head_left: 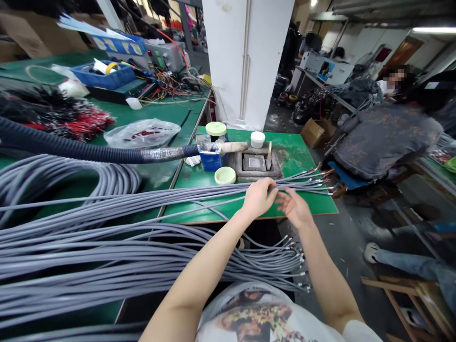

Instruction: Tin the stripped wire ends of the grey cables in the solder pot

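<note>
A thick bundle of grey cables [107,228] runs from the left across the green table [306,156]. Several of them lie on the table with stripped red and copper ends [322,178] fanned out at the right edge. My left hand [258,197] is closed over these cables near their ends. My right hand [295,206] is just right of it, fingers curled and pinching at the same cables. More cable ends [295,256] hang below the table edge, over my lap.
Behind the hands are a metal solder pot [254,164], a pale green lid [225,175], a blue box [211,159], a white jar [257,139] and a black corrugated hose [71,147]. A person [384,133] sits at right; a white pillar [245,61] stands behind.
</note>
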Tool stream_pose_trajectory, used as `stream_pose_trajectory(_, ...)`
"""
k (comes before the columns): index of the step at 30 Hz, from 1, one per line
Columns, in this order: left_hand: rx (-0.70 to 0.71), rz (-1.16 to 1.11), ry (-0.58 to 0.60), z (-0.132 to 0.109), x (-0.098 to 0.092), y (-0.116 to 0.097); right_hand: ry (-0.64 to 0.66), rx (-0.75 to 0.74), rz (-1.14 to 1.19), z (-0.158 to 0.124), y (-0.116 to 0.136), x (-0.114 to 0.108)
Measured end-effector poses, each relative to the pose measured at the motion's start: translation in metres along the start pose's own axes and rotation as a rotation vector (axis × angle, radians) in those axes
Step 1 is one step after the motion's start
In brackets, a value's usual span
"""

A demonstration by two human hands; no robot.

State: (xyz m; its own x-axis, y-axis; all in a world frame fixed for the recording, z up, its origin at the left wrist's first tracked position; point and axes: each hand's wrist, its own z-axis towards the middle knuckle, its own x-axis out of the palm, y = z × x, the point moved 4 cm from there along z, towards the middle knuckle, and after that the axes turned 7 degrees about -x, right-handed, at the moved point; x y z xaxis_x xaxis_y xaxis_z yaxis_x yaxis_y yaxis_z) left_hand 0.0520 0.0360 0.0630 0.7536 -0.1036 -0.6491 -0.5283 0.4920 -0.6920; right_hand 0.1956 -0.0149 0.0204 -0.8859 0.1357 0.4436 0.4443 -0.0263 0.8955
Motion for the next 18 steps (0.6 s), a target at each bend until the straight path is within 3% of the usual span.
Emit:
stream_pose_trajectory(3, 0.034, -0.132, 0.068, -0.026, -0.005, -0.013, -0.233, -0.247, 0.065, 0.016, 0.044, -0.033)
stream_pose_trajectory(5, 0.014, -0.189, 0.143, -0.043, -0.002, -0.015, -0.404, -0.456, 0.014, 0.011, 0.071, -0.046)
stream_pose_trajectory(7, -0.004, -0.252, 0.202, -0.059, 0.002, -0.013, -0.488, -0.614, -0.182, -0.005, 0.089, -0.042)
stream_pose_trajectory(8, -0.017, -0.304, 0.212, -0.066, 0.003, -0.011, -0.463, -0.629, -0.330, -0.016, 0.091, -0.033)
stream_pose_trajectory(10, -0.087, -0.471, 0.185, -0.078, 0.002, -0.005, -0.279, -0.490, -0.664, -0.036, 0.078, -0.008)
stream_pose_trajectory(13, -0.289, -0.803, 0.102, -0.094, 0.000, 0.006, 0.099, -0.239, -1.079, -0.069, 0.037, 0.030)
stream_pose_trajectory(15, -0.400, -0.977, 0.073, -0.103, -0.001, 0.012, 0.309, -0.194, -1.205, -0.086, 0.012, 0.050)
stream_pose_trajectory(18, -0.520, -1.176, 0.078, -0.114, -0.002, 0.017, 0.489, -0.113, -1.157, -0.097, -0.010, 0.066)
